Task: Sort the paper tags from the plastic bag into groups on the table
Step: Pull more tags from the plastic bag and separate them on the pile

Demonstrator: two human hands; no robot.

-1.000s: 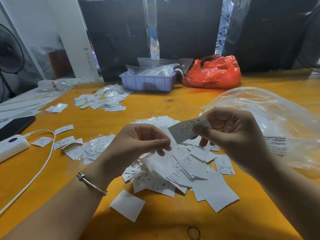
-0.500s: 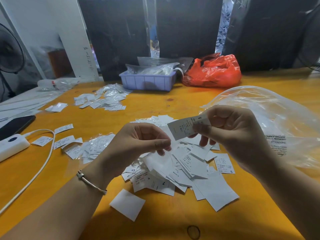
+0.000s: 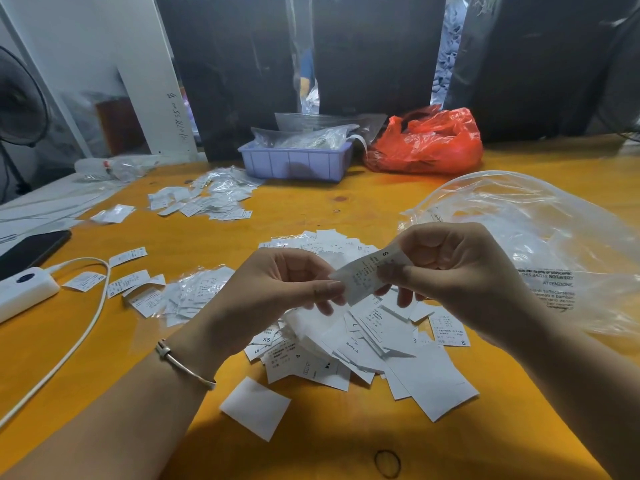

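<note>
Tag (image 3: 367, 275) pinched between both hands above tag pile (image 3: 363, 344).

A garment packing workroom is suggested: size tags (image 3: 363, 341) are heaped on an orange surface (image 3: 311, 216), sleeved tags (image 3: 207, 199) are piled farther back, and a tray (image 3: 294, 164) of plastic bags is set against black-wrapped bundles (image 3: 377, 53).

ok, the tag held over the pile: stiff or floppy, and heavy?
Likely floppy: the paper tag curves between the right hand and left hand. Probably very light, as fingertips alone hold it. Pushing the pile would probably scatter the loose sheets.
</note>
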